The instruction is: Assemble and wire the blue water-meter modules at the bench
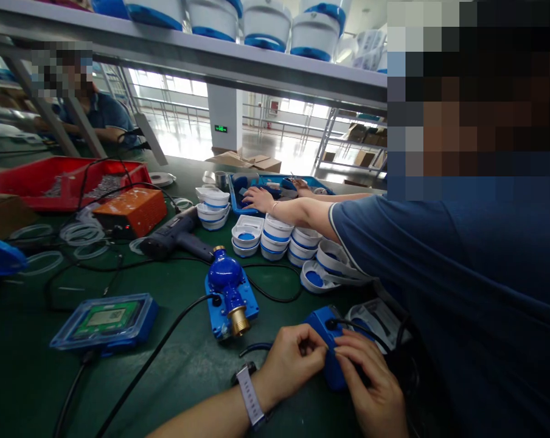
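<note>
A blue plastic housing (333,372) with a black cable from its top lies at the lower right, between my hands. My left hand (293,359), with a watch on its wrist, is closed in a pinch at the housing's left edge; whatever is between the fingertips is too small to make out. My right hand (373,383) grips the housing from the right, fingers bent and tips close to my left fingertips. Left of them lies a blue water meter body (226,283) with brass threaded ends, on a light blue base. A clear-lidded blue case (106,322) shows a green circuit board.
A co-worker's arm (309,213) reaches from the right into a blue tray (233,204). White-and-blue rings (275,240) stand stacked before it. A power screwdriver (177,237), orange box (131,212) and red bins (28,182) lie left. Cables cross the green table.
</note>
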Demonstrator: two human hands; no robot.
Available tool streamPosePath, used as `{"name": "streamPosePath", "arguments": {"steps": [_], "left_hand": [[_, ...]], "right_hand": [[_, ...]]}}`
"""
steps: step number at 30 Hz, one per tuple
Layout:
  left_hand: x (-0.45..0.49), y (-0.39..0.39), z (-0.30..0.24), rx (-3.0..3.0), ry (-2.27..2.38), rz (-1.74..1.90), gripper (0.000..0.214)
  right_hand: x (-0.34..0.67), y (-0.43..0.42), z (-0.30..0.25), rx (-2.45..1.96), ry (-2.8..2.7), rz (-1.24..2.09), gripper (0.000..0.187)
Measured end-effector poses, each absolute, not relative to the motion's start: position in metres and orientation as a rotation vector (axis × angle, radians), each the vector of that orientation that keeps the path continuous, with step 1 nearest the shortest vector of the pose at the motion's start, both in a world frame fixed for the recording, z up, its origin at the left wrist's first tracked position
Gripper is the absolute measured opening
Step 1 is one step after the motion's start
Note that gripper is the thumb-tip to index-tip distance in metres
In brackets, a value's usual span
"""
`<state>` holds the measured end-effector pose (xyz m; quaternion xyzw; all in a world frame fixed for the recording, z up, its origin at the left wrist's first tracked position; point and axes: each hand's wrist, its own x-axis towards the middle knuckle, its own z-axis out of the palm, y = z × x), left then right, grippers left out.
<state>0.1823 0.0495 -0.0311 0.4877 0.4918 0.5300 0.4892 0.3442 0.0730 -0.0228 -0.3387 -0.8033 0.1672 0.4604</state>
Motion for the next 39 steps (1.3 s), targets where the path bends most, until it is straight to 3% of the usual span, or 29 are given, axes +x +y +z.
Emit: {"name": "streamPosePath", "arguments": {"steps": [9, 19, 29, 39], "left_hand": [[0.176, 0.048, -0.029, 1.52, 1.204, 1.425, 0.006], [0.175, 0.045, -0.031, 1.683, 1.195, 1.335, 0.043], [0.181, 0.052, -0.032, 1.557, 1.139, 1.498, 0.005], [0.186, 0.053, -0.03, 1.458, 1.145, 1.512, 0.008]], "right_hand": [[0.349, 0.077, -0.024, -1.094, -1.836, 0.48, 0.017], [0.349, 0.078, -0.023, -1.128, -1.974, 0.401, 0.02], [0.35, 0.081, -0.027, -1.033, -1.928, 0.531, 0.01], [0.34, 0.076, -0.015, -0.899, -1.762, 0.66, 0.01]]}}
